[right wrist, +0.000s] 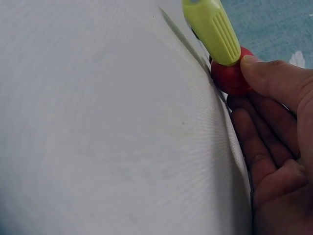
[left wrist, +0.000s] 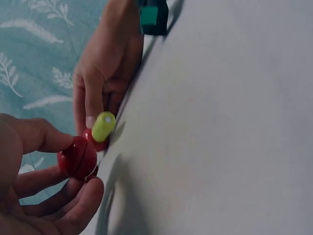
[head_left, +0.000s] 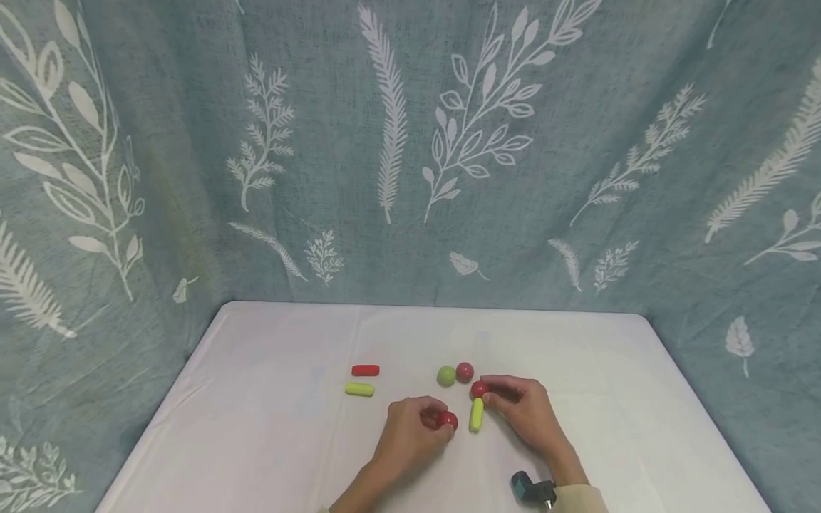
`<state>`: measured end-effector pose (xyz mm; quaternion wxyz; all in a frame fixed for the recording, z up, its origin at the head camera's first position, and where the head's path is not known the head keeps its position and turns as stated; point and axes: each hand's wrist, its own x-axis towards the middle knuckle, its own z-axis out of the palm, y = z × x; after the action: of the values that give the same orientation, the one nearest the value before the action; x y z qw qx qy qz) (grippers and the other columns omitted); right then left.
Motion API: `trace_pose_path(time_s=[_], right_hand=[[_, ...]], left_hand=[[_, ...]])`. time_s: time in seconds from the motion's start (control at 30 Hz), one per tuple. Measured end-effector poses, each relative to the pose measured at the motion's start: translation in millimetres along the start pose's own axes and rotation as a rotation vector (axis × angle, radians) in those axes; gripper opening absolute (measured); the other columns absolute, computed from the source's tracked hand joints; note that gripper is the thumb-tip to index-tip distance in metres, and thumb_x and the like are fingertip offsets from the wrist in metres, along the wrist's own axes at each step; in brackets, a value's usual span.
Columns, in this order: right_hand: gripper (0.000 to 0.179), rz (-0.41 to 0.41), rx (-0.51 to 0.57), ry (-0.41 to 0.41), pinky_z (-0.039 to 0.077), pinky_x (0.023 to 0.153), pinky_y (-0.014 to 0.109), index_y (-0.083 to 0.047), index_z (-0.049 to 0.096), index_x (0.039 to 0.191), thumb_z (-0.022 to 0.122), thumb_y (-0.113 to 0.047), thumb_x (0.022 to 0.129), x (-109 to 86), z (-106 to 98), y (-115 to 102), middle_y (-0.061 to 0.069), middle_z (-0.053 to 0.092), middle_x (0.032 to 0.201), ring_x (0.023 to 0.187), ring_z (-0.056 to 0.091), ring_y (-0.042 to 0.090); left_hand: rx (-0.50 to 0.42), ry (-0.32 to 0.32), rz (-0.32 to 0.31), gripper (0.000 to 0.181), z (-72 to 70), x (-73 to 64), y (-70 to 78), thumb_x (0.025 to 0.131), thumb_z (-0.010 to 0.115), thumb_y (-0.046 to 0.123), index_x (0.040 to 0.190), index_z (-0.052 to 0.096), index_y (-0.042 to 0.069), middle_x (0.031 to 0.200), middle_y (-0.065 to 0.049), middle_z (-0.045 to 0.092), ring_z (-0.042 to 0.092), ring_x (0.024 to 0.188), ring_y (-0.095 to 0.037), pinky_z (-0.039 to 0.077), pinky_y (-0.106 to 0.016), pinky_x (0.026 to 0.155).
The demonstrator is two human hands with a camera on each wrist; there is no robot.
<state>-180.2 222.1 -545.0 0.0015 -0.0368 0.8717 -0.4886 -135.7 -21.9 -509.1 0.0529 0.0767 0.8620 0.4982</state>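
In the head view my left hand (head_left: 410,434) pinches a glossy red ball (head_left: 447,421) between thumb and fingers. The left wrist view shows a seam line across that ball (left wrist: 78,159). To its right, my right hand (head_left: 527,413) pinches a second red ball (head_left: 478,389) between thumb and fingers. A short yellow-green rod (head_left: 477,416) touches this second ball at one end and points toward the near side. Ridges run along the rod (right wrist: 222,36) in the right wrist view. The left hand's ball is apart from the rod.
Beyond the hands, a green ball (head_left: 446,376) and another red ball (head_left: 465,372) sit side by side. A red rod (head_left: 365,370) and a yellow-green rod lie at the left on the white-covered table (head_left: 256,427). Patterned blue-green cloth (head_left: 410,256) hangs behind.
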Motion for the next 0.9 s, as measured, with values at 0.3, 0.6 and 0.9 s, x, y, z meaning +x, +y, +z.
trace_pose_path(time_s=[0.3,0.6,0.9], right_hand=[[0.030,0.002,0.006,0.008,0.055,0.115,0.045,-0.027,0.083,0.123,0.085,-0.015,0.096,0.5,0,0,-0.009,0.083,0.121,0.128,0.074,0.019],[0.030,0.004,0.005,0.011,0.055,0.114,0.045,-0.026,0.083,0.124,0.084,-0.014,0.096,-0.4,0,0,-0.008,0.083,0.121,0.128,0.074,0.019],[0.031,0.006,0.033,0.002,0.056,0.113,0.042,-0.025,0.083,0.124,0.084,-0.013,0.096,-1.6,0,0,-0.007,0.083,0.122,0.126,0.075,0.019]], left_hand=[[-0.029,-0.107,-0.037,0.016,10.0,-15.6,5.3,0.089,0.089,0.019,0.099,0.084,0.008,0.076,0.009,0.070,0.061,0.084,-0.012,0.049,-0.021,0.071],[-0.038,-0.101,-0.062,0.014,21.6,-17.1,9.6,0.089,0.091,0.021,0.091,0.083,0.010,0.073,0.008,0.071,0.058,0.092,-0.014,0.045,-0.024,0.073],[0.011,-0.064,-0.046,0.015,29.0,-12.7,12.4,0.088,0.092,0.023,0.088,0.084,0.011,0.069,0.009,0.067,0.054,0.084,-0.011,0.042,-0.027,0.072]])
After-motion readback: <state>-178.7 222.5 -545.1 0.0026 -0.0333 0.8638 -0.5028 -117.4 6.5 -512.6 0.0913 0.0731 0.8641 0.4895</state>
